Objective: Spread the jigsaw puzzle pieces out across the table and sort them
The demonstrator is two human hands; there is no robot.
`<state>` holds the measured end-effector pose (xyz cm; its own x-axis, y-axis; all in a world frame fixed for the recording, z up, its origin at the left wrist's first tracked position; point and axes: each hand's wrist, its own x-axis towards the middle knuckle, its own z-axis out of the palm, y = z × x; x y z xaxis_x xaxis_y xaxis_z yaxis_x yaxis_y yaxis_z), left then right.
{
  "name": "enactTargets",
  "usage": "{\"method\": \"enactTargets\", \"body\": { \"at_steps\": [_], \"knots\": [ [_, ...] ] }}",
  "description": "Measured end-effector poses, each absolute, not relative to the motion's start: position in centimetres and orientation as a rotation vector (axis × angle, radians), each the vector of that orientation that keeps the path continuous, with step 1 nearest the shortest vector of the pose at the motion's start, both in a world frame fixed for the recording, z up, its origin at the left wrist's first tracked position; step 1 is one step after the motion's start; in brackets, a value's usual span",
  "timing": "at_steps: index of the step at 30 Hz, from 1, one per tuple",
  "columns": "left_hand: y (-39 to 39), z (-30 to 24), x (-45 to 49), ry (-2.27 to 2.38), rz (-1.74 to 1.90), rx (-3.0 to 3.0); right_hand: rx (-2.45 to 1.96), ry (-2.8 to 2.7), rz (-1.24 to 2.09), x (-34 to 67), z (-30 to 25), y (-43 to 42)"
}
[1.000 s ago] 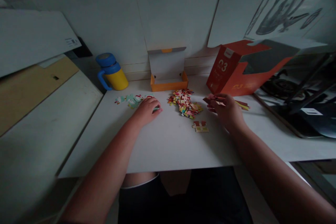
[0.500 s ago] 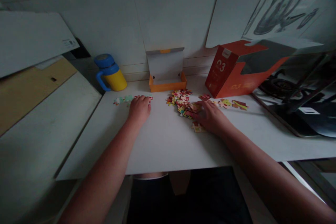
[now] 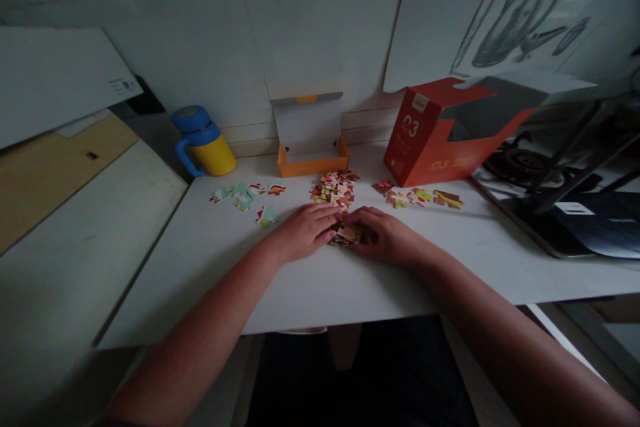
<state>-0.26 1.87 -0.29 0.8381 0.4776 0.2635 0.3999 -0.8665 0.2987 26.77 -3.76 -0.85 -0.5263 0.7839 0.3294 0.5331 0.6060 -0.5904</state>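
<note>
On the white table (image 3: 320, 280), my left hand (image 3: 305, 232) and my right hand (image 3: 383, 237) meet over a small joined cluster of puzzle pieces (image 3: 349, 234), fingers curled and pressing on it from both sides. Just behind them lies the main heap of colourful puzzle pieces (image 3: 334, 188). A group of green-blue pieces (image 3: 245, 195) lies to the left, with one loose piece (image 3: 267, 216) nearer my left hand. A row of red and yellow pieces (image 3: 419, 197) lies to the right.
A small open orange box (image 3: 311, 161) stands against the wall. A large orange carton (image 3: 440, 133) lies at the right, a blue and yellow mug (image 3: 204, 141) at the left. A stove (image 3: 550, 180) borders the table on the right.
My left hand left the green-blue pieces and came right to the middle. My right hand slid left from the heap's edge. Both now meet on the small joined cluster.
</note>
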Motion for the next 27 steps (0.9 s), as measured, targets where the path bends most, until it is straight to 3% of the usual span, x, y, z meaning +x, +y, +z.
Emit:
{"method": "enactTargets", "body": {
  "at_steps": [9,19,23,27],
  "knots": [
    [3.0,0.2,-2.3,0.891,0.564,2.800,-1.471,-2.028,0.164,29.2,-2.4,-2.4],
    [4.7,0.0,-4.7,1.784,0.504,2.743,-1.399,-2.118,0.037,28.6,-3.1,-2.2],
    [4.6,-0.5,-3.7,1.437,0.613,2.807,-1.392,-2.286,0.032,27.4,-2.1,0.5],
    [3.7,-1.4,-1.7,0.988,0.426,2.883,-1.415,-2.399,0.052,25.2,-1.3,4.7]
  ]
}}
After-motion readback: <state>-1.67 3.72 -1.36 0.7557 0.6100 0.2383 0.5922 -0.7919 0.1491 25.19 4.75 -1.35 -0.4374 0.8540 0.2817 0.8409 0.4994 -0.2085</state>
